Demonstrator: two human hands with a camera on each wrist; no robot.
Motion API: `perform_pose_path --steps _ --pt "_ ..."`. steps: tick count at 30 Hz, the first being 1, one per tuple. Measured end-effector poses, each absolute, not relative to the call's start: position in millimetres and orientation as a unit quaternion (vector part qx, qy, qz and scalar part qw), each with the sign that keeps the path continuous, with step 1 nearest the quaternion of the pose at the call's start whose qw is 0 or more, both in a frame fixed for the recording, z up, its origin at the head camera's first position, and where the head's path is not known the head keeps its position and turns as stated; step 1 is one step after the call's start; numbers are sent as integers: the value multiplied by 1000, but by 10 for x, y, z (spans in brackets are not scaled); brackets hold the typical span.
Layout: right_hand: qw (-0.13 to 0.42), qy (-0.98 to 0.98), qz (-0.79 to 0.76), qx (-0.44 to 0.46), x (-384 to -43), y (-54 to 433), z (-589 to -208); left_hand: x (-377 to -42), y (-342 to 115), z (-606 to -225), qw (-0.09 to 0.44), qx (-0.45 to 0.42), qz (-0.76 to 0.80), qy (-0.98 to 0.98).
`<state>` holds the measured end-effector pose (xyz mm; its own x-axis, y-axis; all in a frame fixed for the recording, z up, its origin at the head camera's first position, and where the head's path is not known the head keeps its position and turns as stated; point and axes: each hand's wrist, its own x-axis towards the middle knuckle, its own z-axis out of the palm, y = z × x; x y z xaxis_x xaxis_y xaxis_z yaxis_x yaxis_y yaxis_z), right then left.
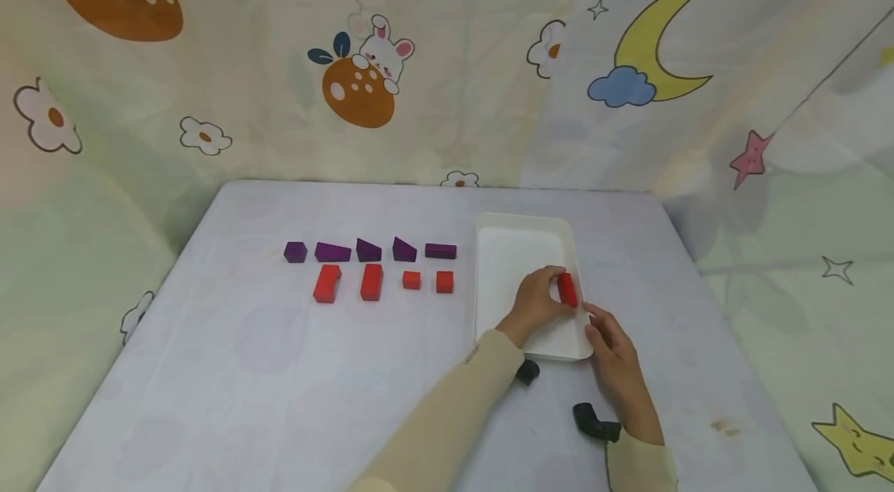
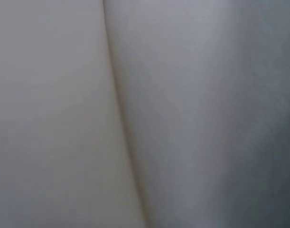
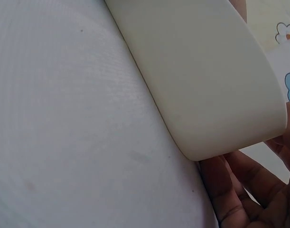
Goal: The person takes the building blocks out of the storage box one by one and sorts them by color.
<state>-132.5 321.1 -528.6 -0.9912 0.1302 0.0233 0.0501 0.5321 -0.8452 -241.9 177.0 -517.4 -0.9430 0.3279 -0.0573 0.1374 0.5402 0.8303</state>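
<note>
In the head view my left hand (image 1: 538, 298) reaches into the white tray (image 1: 499, 298). It pinches a red block (image 1: 567, 290) by its ends, near the tray's right wall. My right hand (image 1: 618, 360) is at the outer side of that wall, fingertips at the rim. The right wrist view shows the fingers (image 3: 218, 183) of the right hand close against the tray's outer wall (image 3: 206, 85). Only blurred pale surfaces fill the left wrist view, so the left hand is not seen there.
Left of the tray, a row of several purple blocks (image 1: 369, 250) lies behind a row of several red blocks (image 1: 372, 282). A black wrist device (image 1: 594, 424) sits by the right wrist, another (image 1: 528, 372) by the left. Printed cloth (image 1: 461, 73) hangs behind the table.
</note>
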Motion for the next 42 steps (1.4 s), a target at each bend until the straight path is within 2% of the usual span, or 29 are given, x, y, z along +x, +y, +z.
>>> perform_pose_path --steps 5,10,14,18,23,27,37,42 --pt "49 -875 480 -42 -1341 3178 -5279 -2379 1676 -5141 102 131 475 864" --pt "22 -885 461 -62 -1349 3163 -5266 -2265 1514 -5053 107 133 515 840" --pt "-1 -887 454 -79 -1346 3163 -5262 -2143 1296 -4952 110 164 560 805" --pt "9 -887 456 -75 -1333 3167 -5284 -2044 971 -4883 110 200 594 771" --pt "43 -887 458 -48 -1326 3150 -5318 -1950 408 -4852 107 209 618 750" --pt "44 -887 456 -47 -1330 3133 -5326 -1880 -158 -4833 88 188 624 753" --pt "24 -892 449 -53 -1322 3159 -5314 -1800 -1723 -4812 -5 83 583 808" --pt "46 -892 448 -47 -1295 3181 -5322 -1869 -2319 -4761 6 66 530 845"
